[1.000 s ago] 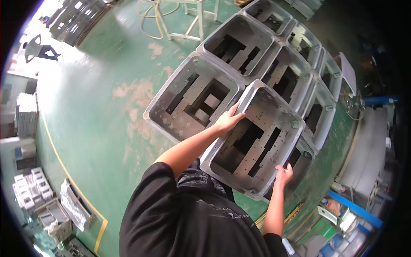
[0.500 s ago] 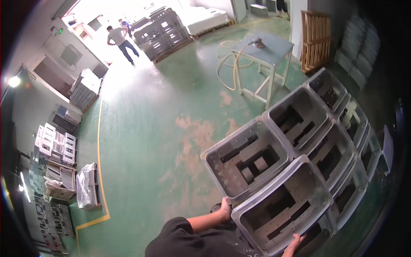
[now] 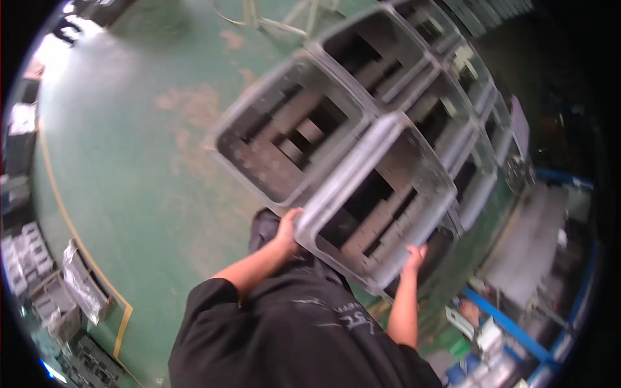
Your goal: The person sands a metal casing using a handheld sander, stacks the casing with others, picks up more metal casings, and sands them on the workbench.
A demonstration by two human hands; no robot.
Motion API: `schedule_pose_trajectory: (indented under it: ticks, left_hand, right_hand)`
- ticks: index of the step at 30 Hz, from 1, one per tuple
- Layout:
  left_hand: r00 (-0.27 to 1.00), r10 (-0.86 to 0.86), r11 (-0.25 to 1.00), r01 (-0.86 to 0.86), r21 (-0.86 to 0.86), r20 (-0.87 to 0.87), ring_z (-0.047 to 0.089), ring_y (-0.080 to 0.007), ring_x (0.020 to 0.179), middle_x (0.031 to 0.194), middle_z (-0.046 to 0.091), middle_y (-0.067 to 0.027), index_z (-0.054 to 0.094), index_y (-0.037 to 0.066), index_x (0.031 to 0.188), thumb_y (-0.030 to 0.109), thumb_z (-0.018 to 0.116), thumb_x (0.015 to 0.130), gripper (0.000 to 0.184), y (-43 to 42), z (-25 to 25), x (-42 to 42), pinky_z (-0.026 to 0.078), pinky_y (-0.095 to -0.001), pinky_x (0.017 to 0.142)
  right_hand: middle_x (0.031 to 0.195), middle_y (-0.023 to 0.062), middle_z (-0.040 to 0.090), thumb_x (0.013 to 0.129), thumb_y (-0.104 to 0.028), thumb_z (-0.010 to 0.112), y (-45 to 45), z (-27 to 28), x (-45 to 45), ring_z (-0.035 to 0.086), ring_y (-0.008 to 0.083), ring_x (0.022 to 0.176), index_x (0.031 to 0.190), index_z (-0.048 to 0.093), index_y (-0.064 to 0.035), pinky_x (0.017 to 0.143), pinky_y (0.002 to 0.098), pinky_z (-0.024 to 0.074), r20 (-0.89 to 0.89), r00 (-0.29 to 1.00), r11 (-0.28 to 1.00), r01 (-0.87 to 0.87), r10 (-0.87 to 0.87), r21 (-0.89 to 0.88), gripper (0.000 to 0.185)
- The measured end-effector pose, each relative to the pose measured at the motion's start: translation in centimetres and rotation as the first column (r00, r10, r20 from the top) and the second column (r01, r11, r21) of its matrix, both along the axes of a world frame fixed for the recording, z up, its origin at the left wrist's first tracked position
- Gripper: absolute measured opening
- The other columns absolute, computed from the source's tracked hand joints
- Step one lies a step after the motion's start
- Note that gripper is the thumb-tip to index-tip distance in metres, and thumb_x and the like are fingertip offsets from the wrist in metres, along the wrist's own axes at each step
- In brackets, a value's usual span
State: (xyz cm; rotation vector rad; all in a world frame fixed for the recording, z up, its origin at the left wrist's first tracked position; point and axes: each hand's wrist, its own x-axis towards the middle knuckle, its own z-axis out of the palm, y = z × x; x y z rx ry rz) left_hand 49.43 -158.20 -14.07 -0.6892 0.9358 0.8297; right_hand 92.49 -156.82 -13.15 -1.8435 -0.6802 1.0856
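Observation:
A grey rectangular metal housing [image 3: 405, 227], open at the top with slots cut in its base, is tilted in front of my body. My left hand [image 3: 286, 231] grips its near left corner, fingers closed round the rim. On the near right rim, my right hand [image 3: 416, 257] is closed on the edge. Directly beyond the left side lies another housing [image 3: 259, 180] with two light blocks inside. Further housings [image 3: 381, 55] stand in rows behind and to the right. The frame is somewhat blurred.
Green floor [image 3: 129, 161] with a yellow line [image 3: 61, 197] spreads to the left. Wrapped goods [image 3: 84, 284] and stacked parts stand at the lower left. A table's legs [image 3: 310, 19] show at the top. Blue-framed racking [image 3: 508, 320] is at the right. A distant person's legs [image 3: 65, 29] appear upper left.
My left hand has moved from the housing's left side down to its near corner. My right hand stays on the right rim. The view swung away and back, with the housing still tilted.

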Motion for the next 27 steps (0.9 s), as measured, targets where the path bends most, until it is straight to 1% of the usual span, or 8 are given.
schedule_pose_trajectory:
  ticks: [1, 2, 4, 8, 15, 19, 24, 27]
  left_hand:
    - [0.998, 0.054, 0.997, -0.055, 0.048, 0.032, 0.067, -0.0309, 0.097, 0.109, 0.071, -0.0144, 0.065, 0.006, 0.118, 0.041, 0.063, 0.089, 0.045, -0.2, -0.9, 0.4, 0.053, -0.0435, 0.092]
    - [0.991, 0.126, 0.987, -0.130, 0.097, 0.046, 0.068, -0.0299, 0.097, 0.109, 0.072, -0.0143, 0.065, 0.006, 0.118, 0.035, 0.063, 0.091, 0.040, -0.2, -1.5, 0.7, 0.054, -0.0424, 0.092]
    - [0.982, 0.169, 0.977, -0.178, 0.121, 0.082, 0.068, -0.0299, 0.099, 0.112, 0.071, -0.0151, 0.064, 0.005, 0.119, 0.029, 0.063, 0.092, 0.036, 0.2, -2.1, 0.6, 0.055, -0.0417, 0.093]
    - [0.973, 0.201, 0.971, -0.214, 0.107, 0.118, 0.068, -0.0301, 0.104, 0.117, 0.070, -0.0173, 0.061, 0.001, 0.127, 0.023, 0.061, 0.095, 0.039, -0.3, -3.1, 0.6, 0.054, -0.0421, 0.097]
    - [0.950, 0.259, 0.957, -0.277, 0.087, 0.172, 0.067, -0.0296, 0.106, 0.119, 0.069, -0.0171, 0.059, 0.001, 0.130, 0.023, 0.060, 0.096, 0.040, 0.5, -1.2, 0.0, 0.052, -0.0433, 0.099]
    - [0.970, 0.216, 0.972, -0.224, 0.067, 0.111, 0.067, -0.0286, 0.105, 0.118, 0.070, -0.0149, 0.062, 0.003, 0.124, 0.026, 0.060, 0.096, 0.036, 0.4, -0.9, -0.3, 0.051, -0.0427, 0.098]
    - [0.978, 0.155, 0.979, -0.171, 0.114, 0.137, 0.067, -0.0268, 0.105, 0.116, 0.071, -0.0118, 0.065, 0.006, 0.123, 0.031, 0.062, 0.096, 0.037, 0.4, -1.0, -1.1, 0.051, -0.0426, 0.099]
    - [0.981, 0.146, 0.978, -0.163, 0.129, 0.128, 0.067, -0.0286, 0.105, 0.117, 0.070, -0.0137, 0.063, 0.004, 0.123, 0.032, 0.061, 0.094, 0.040, 0.5, -0.3, -1.1, 0.051, -0.0449, 0.099]
  right_hand:
    - [0.129, 0.0145, 0.056, 0.067, -0.010, 0.061, 0.7, 2.0, -2.3, 0.053, 0.0294, 0.117, 0.139, 0.046, 0.0018, 0.106, 0.0372, 0.0390, 0.027, 0.999, 0.999, 0.030, -0.031, 0.035, 0.074]
    - [0.125, 0.0141, 0.057, 0.066, -0.010, 0.058, 1.2, 3.0, -3.0, 0.054, 0.0284, 0.112, 0.138, 0.046, 0.0015, 0.102, 0.0362, 0.0413, 0.043, 0.999, 1.000, -0.015, 0.014, 0.017, 0.074]
    - [0.121, 0.0134, 0.057, 0.066, -0.010, 0.055, 1.2, 2.1, -3.1, 0.055, 0.0276, 0.108, 0.137, 0.047, 0.0013, 0.099, 0.0356, 0.0429, 0.025, 1.000, 1.000, -0.016, 0.016, 0.019, 0.072]
    - [0.119, 0.0131, 0.057, 0.066, -0.010, 0.055, 1.5, 2.9, -3.8, 0.055, 0.0276, 0.107, 0.132, 0.049, 0.0004, 0.097, 0.0367, 0.0443, -0.005, 1.000, 1.000, 0.000, 0.000, 0.005, 0.067]
    - [0.117, 0.0131, 0.057, 0.066, -0.010, 0.054, 1.5, 4.0, -5.0, 0.056, 0.0284, 0.106, 0.127, 0.050, -0.0011, 0.096, 0.0386, 0.0455, -0.008, 1.000, 1.000, 0.003, -0.004, -0.014, 0.062]
    - [0.117, 0.0129, 0.057, 0.065, -0.010, 0.055, 1.6, 4.6, -5.7, 0.055, 0.0284, 0.106, 0.130, 0.049, -0.0016, 0.097, 0.0390, 0.0453, -0.013, 1.000, 1.000, -0.002, 0.002, -0.013, 0.065]
    - [0.117, 0.0127, 0.056, 0.065, -0.009, 0.055, 1.5, 4.8, -5.9, 0.055, 0.0279, 0.107, 0.134, 0.047, -0.0021, 0.097, 0.0388, 0.0453, -0.022, 1.000, 1.000, 0.017, -0.018, -0.013, 0.070]
    - [0.117, 0.0127, 0.056, 0.065, -0.008, 0.055, 1.4, 4.4, -5.7, 0.055, 0.0277, 0.106, 0.135, 0.045, -0.0017, 0.097, 0.0386, 0.0457, -0.033, 0.999, 1.000, 0.021, -0.022, -0.017, 0.071]
